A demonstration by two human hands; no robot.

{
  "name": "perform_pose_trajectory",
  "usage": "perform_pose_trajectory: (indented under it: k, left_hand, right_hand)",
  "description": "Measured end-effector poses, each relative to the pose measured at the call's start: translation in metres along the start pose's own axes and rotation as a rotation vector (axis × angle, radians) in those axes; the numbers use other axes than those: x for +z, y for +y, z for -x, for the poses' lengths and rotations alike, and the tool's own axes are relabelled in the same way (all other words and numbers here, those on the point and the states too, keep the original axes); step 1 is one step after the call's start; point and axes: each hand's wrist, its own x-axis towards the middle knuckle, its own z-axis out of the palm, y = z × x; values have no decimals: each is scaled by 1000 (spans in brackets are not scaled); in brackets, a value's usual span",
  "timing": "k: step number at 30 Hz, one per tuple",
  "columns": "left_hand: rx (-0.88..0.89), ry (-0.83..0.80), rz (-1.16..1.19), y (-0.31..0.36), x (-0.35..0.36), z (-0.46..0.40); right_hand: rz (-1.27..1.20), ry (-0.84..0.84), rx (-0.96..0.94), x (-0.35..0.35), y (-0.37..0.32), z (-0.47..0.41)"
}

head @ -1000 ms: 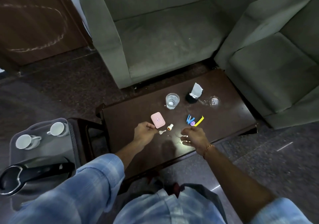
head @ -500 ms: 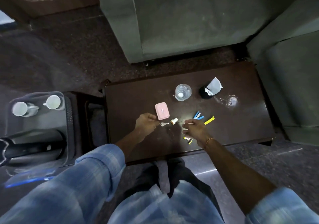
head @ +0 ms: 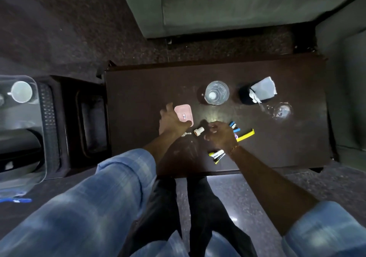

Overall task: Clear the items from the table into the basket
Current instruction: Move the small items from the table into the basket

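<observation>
A pink case [head: 183, 112] lies on the dark wooden table [head: 138, 98]; my left hand [head: 171, 122] is on it, thumb over its near corner and fingers at its far left edge. Just right are a small key [head: 186, 134] and a white-and-orange cap [head: 198, 131]. My right hand [head: 220, 135] hovers with fingers curled beside the blue clips [head: 233, 126] and a yellow strip [head: 246, 136]; what it holds is hidden. Small yellow, black and white pieces [head: 216, 156] lie by its wrist. The translucent basket [head: 46, 130] stands at far left, holding a white cup [head: 21, 91].
Farther back on the table are a glass of water [head: 216, 92], a black holder with tissue [head: 257, 91] and a clear glass piece [head: 281, 111]. A dark side stand [head: 89, 118] sits between table and basket. Green sofas [head: 217, 3] border the table behind and to the right.
My left hand has moved forward from the key onto the pink case. My right hand has shifted toward the blue clips. The camera has tilted further down over the table.
</observation>
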Motion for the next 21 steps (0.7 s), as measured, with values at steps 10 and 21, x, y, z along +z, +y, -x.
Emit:
perform_pose_trajectory:
  k: [10, 21]
  left_hand:
    - [258, -33, -694, -13, 39, -28]
    - [366, 5, -636, -24, 12, -33]
  right_hand:
    - [785, -28, -357, 35, 23, -46]
    - [771, 107, -375, 34, 24, -29]
